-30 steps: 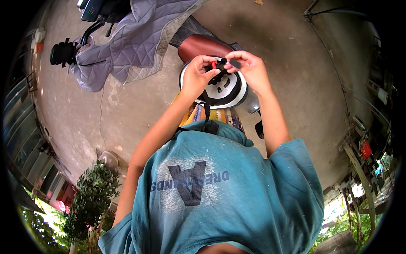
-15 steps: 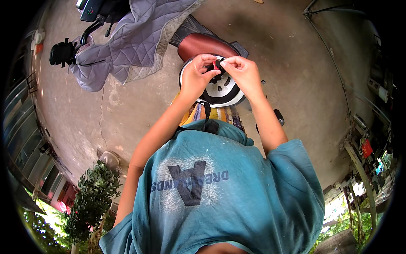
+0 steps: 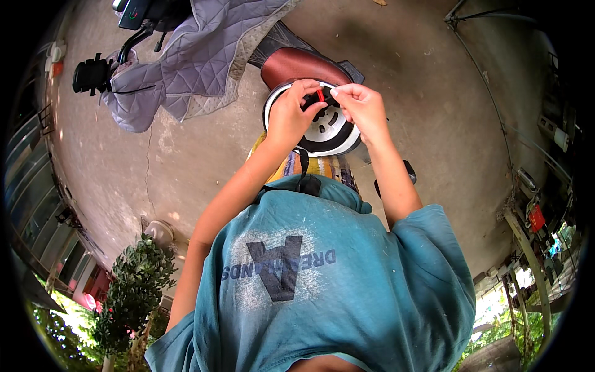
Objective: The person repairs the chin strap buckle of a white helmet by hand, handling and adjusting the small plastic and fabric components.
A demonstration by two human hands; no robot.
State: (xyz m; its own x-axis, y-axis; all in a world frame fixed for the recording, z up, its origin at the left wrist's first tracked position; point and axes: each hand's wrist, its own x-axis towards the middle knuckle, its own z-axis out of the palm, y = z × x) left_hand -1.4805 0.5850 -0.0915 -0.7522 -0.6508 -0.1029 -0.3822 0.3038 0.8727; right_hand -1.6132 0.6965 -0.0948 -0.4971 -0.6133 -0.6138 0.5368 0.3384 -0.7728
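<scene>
Head view, and the right hand [image 3: 367, 111] has just edged outward, its fingertips now a little apart from the red piece [image 3: 320, 95]! Left hand [image 3: 290, 115] stays pinched about that piece, over the upturned helmet [image 3: 328, 131]. Right thumb and forefinger come close together; whether they clamp anything, can't tell. Looks like the hands' work there is unfinished. Writing? Bold dark lettering across the teal shirt [image 3: 347, 260], inverted from up here; none readable on the helmet
</scene>
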